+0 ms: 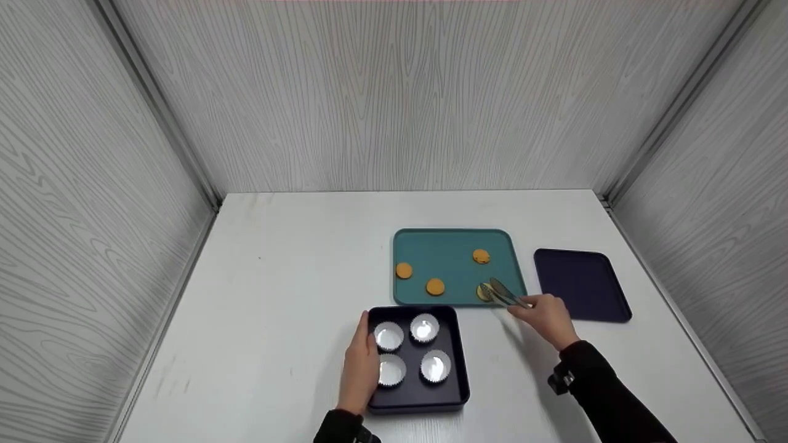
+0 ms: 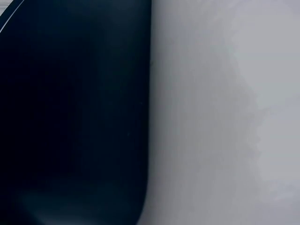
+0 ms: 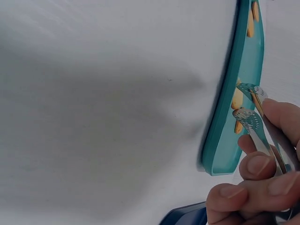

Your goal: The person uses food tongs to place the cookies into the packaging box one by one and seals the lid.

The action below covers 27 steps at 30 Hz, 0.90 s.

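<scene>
On a white table [image 1: 277,277], we see a teal tray [image 1: 452,246], a deep navy pan [image 1: 423,391] just in front and a flat navy tray [image 1: 582,286] to the right. A left hand [image 1: 360,372], fingers straight, lies along the pan's left side; a right hand [image 1: 548,318], fingers curled, pinches tongs [image 1: 501,287]. Four white cups [image 1: 436,367] stand in the pan. The tongs' parted tips hang at one of four biscuits [image 1: 435,287] on the teal tray; contact, we cannot tell.
</scene>
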### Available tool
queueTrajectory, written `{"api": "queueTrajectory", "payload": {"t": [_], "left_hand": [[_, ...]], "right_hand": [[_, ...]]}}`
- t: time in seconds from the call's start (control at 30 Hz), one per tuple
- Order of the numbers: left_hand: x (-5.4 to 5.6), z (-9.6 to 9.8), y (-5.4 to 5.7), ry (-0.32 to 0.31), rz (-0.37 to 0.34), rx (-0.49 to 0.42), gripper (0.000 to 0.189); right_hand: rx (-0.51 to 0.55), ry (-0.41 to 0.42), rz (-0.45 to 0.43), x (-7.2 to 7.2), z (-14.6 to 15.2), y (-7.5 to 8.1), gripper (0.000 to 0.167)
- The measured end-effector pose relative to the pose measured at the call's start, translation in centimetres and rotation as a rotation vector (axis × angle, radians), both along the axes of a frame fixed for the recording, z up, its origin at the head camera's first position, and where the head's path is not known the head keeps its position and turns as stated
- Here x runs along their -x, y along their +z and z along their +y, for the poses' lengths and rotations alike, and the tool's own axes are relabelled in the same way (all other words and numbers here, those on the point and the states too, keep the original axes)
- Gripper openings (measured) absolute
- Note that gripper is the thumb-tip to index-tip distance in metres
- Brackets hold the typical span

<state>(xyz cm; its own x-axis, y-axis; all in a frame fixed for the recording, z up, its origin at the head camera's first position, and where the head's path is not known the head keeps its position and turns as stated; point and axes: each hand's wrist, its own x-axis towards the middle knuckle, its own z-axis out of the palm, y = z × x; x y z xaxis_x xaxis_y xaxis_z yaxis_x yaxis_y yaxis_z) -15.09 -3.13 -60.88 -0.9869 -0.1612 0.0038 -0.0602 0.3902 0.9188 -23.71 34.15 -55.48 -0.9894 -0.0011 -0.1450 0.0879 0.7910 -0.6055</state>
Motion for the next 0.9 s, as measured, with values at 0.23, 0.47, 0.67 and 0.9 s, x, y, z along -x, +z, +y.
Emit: {"api": "queueTrajectory", "payload": {"t": [0.23, 0.47, 0.67, 0.9], "left_hand": [[0.07, -0.05, -0.15, -0.003, 0.017, 0.001, 0.053], [0.08, -0.09, -0.09, 0.002, 0.024, -0.002, 0.052], [0.07, -0.08, -0.09, 0.004, 0.021, -0.013, 0.052], [0.03, -0.05, -0.15, 0.005, 0.013, -0.006, 0.052]], "right_hand": [[0.007, -0.010, 0.005, -0.12, -0.11, -0.13, 0.053], [0.016, 0.006, 0.010, -0.27, -0.08, 0.00, 0.051], [0.038, 0.033, 0.014, -0.49, 0.12, 0.00, 0.050], [0.083, 0.071, 0.010, -0.80, 0.36, 0.29, 0.049]]}}
